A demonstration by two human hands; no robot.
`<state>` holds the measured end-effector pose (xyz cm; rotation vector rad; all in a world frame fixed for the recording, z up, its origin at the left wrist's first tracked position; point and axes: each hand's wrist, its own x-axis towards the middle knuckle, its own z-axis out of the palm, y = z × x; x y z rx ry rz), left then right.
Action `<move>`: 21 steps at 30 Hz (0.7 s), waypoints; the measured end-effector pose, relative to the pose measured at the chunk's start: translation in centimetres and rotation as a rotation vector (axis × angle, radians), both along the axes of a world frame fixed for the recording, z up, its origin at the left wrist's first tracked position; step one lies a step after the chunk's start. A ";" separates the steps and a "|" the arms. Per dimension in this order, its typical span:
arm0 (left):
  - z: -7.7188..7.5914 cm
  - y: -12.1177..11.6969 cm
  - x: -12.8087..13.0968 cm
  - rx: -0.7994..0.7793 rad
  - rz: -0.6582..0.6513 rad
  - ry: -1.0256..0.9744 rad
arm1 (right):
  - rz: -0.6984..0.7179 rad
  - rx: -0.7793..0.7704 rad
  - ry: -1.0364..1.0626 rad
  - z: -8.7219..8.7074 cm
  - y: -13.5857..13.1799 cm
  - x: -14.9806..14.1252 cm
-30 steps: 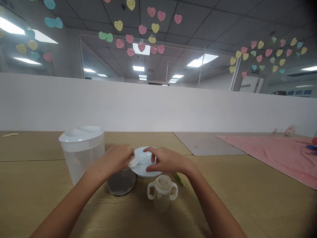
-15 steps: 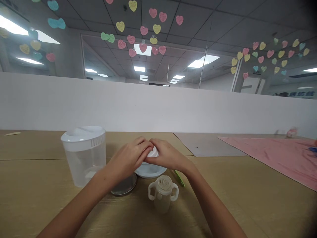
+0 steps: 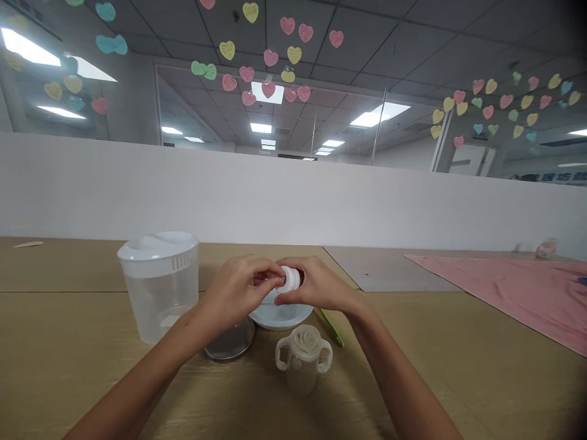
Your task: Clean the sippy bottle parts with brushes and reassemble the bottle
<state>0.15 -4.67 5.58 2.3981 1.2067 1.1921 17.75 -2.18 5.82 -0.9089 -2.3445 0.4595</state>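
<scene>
A small white round piece, like a cap or little jar, sits between my hands above a pale shallow bowl. My right hand grips it with fingers over the top and thumb below. The fingertips of my left hand are pinched at its left side, partly hiding it. Closer to me stands a translucent cup with two handles and a swirled top. Below my left hand lies a round dark lid-like disc with a metal rim. A green stick-like tool rests beside the bowl.
A clear plastic bucket with a white lid stands on the left of the brown table. A pink cloth covers the right side, with a small jar behind it. A low white wall bounds the back.
My hands have drawn slightly apart, and the white piece is turned so that more of its side shows. The view has shifted a little; the things on the table stay put.
</scene>
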 end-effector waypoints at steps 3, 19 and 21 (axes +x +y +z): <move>0.1 -0.2 -0.2 -0.010 -0.046 -0.086 | 0.018 -0.040 0.033 0.6 -0.6 0.1; 0.8 -0.4 -1.0 -0.146 -0.185 -0.185 | 0.154 -0.205 0.155 1.0 -0.6 0.2; 0.9 -0.4 -1.1 -0.166 -0.194 -0.205 | 0.148 -0.219 0.158 1.1 -0.6 0.2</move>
